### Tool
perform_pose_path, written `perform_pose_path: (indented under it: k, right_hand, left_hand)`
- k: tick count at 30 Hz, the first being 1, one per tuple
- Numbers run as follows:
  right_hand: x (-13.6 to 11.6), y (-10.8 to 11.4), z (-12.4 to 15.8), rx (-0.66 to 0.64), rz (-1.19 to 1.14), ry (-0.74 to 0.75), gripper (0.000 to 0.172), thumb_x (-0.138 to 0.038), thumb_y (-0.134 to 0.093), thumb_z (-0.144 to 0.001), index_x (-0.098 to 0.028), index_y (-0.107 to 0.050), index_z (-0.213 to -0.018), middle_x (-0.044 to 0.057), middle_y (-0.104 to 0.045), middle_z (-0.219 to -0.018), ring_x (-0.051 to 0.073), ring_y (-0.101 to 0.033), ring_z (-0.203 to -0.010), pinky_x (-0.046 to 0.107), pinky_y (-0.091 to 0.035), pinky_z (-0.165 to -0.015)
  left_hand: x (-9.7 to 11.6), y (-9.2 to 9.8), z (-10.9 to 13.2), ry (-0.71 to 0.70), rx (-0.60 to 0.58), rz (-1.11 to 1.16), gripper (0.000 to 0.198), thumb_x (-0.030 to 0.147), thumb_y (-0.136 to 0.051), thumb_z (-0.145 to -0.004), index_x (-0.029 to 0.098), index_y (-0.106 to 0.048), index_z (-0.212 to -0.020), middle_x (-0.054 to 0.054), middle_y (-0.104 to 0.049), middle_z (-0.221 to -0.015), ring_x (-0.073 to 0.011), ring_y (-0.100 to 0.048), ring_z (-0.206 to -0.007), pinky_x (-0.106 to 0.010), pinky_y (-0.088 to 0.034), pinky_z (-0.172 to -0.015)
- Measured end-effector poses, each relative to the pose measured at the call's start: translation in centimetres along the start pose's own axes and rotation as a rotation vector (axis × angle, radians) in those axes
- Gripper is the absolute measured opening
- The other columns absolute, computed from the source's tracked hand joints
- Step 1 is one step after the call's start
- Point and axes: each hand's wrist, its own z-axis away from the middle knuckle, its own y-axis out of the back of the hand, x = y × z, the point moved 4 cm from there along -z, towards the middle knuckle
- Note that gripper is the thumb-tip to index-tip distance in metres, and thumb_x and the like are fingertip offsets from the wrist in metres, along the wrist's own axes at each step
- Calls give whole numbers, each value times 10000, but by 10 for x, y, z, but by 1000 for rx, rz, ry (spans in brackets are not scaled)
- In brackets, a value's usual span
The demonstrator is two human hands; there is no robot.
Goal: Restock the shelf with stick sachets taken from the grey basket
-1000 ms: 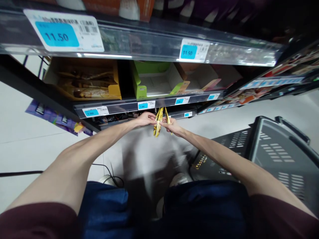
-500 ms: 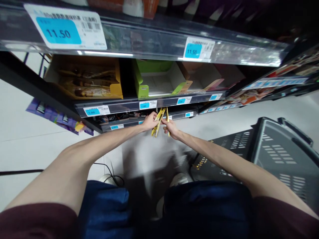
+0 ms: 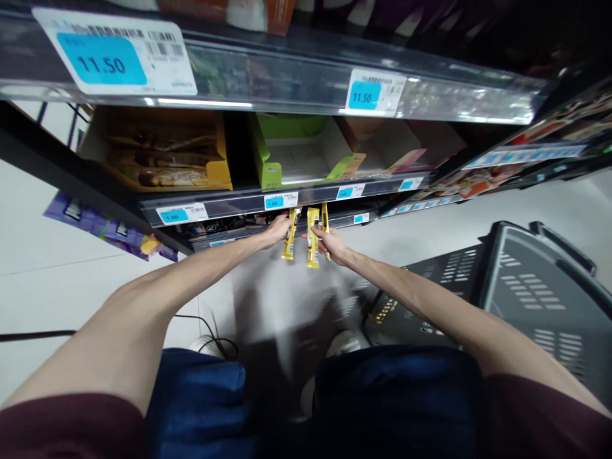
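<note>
Slim yellow snack packets are in both of my hands, in front of the lower shelf edge. My left hand [image 3: 278, 230] is closed on one yellow packet [image 3: 289, 239], which hangs nearly upright. My right hand [image 3: 331, 244] pinches another yellow packet [image 3: 313, 239], its front turned towards me, and a further packet [image 3: 326, 220] stands edge-on against the fingers. A gap of floor shows between the two hands. The print on the packets is too small to read.
Above the hands, a yellow box [image 3: 220, 162] holding similar long packets stands beside a green box [image 3: 271, 175] on the shelf. A dark grey shopping basket [image 3: 535, 299] is at the right. Purple packets [image 3: 102, 223] hang at the left, and a black cable [image 3: 215, 338] lies on the floor.
The hands have moved apart; packets that were bunched together between them are now separated. The left hand has shifted left with one, and a right-hand packet has turned its front to me.
</note>
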Motion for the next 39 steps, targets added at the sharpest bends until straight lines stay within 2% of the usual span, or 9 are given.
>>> perform_pose_path:
  k: [2, 5, 8, 10, 15, 20, 27, 35, 39]
  right_hand:
    - [2, 0, 0, 27, 45, -9, 361, -466, -713, -811, -187, -501, -720, -41, -496, -423, 53, -267, -326, 203, -240, -323]
    - [8, -5, -1, -1, 61, -7, 390, -480, -773, -746, -177, -528, -726, -36, -529, -474, 42, -279, -333, 199, -236, -315]
    - [11, -8, -3, -55, 75, 13, 413, -471, -831, -672, -175, -551, -743, -34, -567, -551, 34, -309, -351, 197, -246, -320]
    - [12, -7, -3, -67, 101, 22, 408, -457, -845, -650, -174, -571, -755, -27, -587, -586, 34, -323, -364, 202, -251, -326]
    - [10, -4, -1, -103, 159, 36, 356, -388, -856, -631, -166, -597, -733, -50, -518, -512, 43, -320, -387, 204, -265, -344]
    - [10, -9, -2, -159, 196, 46, 340, -360, -849, -626, -136, -642, -775, -19, -592, -577, 38, -350, -382, 201, -263, -333]
    - [12, -5, -8, -31, 282, 66, 313, -293, -830, -616, -136, -642, -810, -23, -619, -624, 42, -399, -395, 191, -287, -314]
    - [15, -9, -8, -87, 265, 84, 349, -311, -849, -593, -147, -640, -820, -23, -618, -628, 48, -408, -395, 188, -289, -304]
    - [15, -7, -8, 17, 297, 103, 371, -304, -857, -576, -147, -644, -835, -24, -627, -641, 57, -432, -414, 188, -317, -319]
  left_hand:
    - [2, -2, 2, 27, -15, 57, 81, 129, -497, -754, 179, -536, -804, 15, -536, -665, -110, -518, -570, -190, -395, -481]
    - [6, -10, 11, 53, -102, 104, 97, 174, -526, -791, 179, -558, -882, 6, -577, -724, -120, -556, -611, -203, -428, -502]
    - [8, -16, 18, 35, -196, 76, 204, 212, -641, -781, 157, -592, -970, -13, -631, -790, -123, -591, -640, -218, -452, -539]
    - [8, -15, 19, -7, -211, 31, 290, 233, -716, -751, 133, -610, -1002, -26, -659, -806, -123, -603, -643, -226, -458, -563]
    - [8, -5, 14, -100, -163, -53, 345, 238, -812, -677, 88, -654, -944, -54, -709, -792, -139, -633, -685, -259, -497, -666]
    - [11, -5, 11, -104, -175, -76, 281, 188, -788, -709, 82, -676, -944, -70, -738, -804, -166, -674, -734, -287, -518, -735]
    - [7, -8, 10, -35, -161, 84, 446, 183, -768, -755, 107, -598, -1160, -60, -752, -821, -170, -702, -767, -342, -552, -802]
    - [9, -3, 9, -73, -67, 59, 456, 309, -846, -686, 118, -611, -1028, -51, -737, -800, -180, -698, -762, -354, -578, -786]
    - [5, -2, 7, -20, -13, 27, 488, 349, -855, -669, 153, -544, -990, -37, -701, -844, -181, -686, -817, -354, -595, -762]
